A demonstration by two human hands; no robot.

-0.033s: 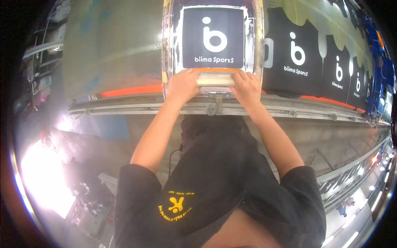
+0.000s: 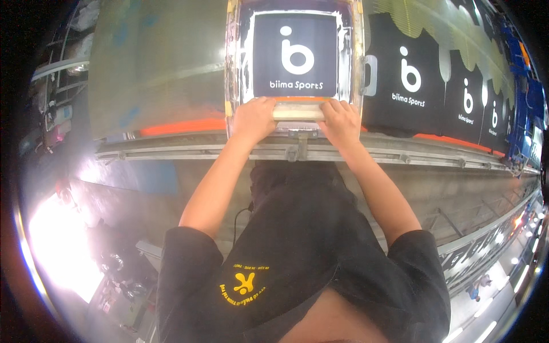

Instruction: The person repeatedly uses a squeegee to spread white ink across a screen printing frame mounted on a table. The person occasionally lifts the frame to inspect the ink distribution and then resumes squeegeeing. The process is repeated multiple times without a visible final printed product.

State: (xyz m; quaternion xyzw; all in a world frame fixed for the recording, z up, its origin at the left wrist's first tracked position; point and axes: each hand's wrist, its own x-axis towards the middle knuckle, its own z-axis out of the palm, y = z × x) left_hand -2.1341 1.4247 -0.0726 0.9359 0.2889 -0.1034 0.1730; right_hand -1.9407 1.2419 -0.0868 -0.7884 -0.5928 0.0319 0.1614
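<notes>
My left hand (image 2: 254,119) and my right hand (image 2: 341,121) grip the two ends of a pale squeegee (image 2: 298,112), fingers wrapped over its top. The squeegee lies crosswise at the near end of a printing screen (image 2: 358,63), with an orange strip showing along its far side. Beyond it, the screen's dark square window (image 2: 266,46) carries a white rounded logo with lettering. White ink is smeared along the window's side edges. The squeegee's blade is hidden from above.
Right of the screen, dark fabric pieces (image 2: 383,68) with the same white logo lie along the table. A bare grey-green table surface (image 2: 160,68) stretches left. A metal rail (image 2: 211,152) runs along the near edge. Another rack of printed pieces (image 2: 474,246) stands at lower right.
</notes>
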